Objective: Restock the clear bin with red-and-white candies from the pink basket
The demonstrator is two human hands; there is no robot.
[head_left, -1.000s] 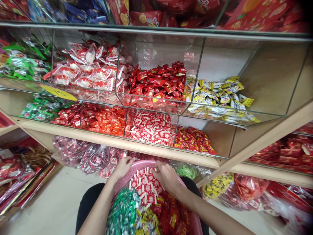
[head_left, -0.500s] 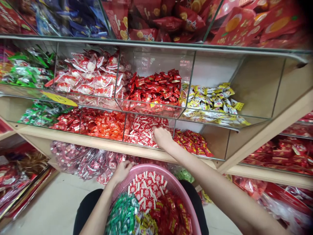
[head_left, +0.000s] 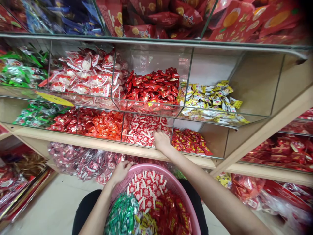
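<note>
- Two hands are working at a glass-fronted sweet display; each is described below.
- Right hand (head_left: pixel 160 139) is reaching into the lower shelf compartment holding the red-and-white sweets (head_left: pixel 144 130), palm down with fingers curled onto the pile. Whether the fingers are closing on any wrapper is not discernible.
- Left hand (head_left: pixel 121 170) is gripping the far rim of the pink basket (head_left: pixel 171 182), fingers wrapping over the edge.
- Pink basket is sitting on the person's lap, just below the wooden shelf edge (head_left: pixel 97 143). It is carrying more red-and-white sweets at the far side, green sweets (head_left: pixel 122 215) at the near left, and red-and-yellow packets (head_left: pixel 171 218) at the right.
- Neighbouring compartments are lying as follows: orange-red sweets (head_left: pixel 107 124) to the left of the reached compartment, small red sweets (head_left: pixel 190 142) to its right beyond a glass divider.
- Upper tier is holding dark red sweets (head_left: pixel 153 85) and yellow sweets (head_left: pixel 210 96) side by side.
</note>
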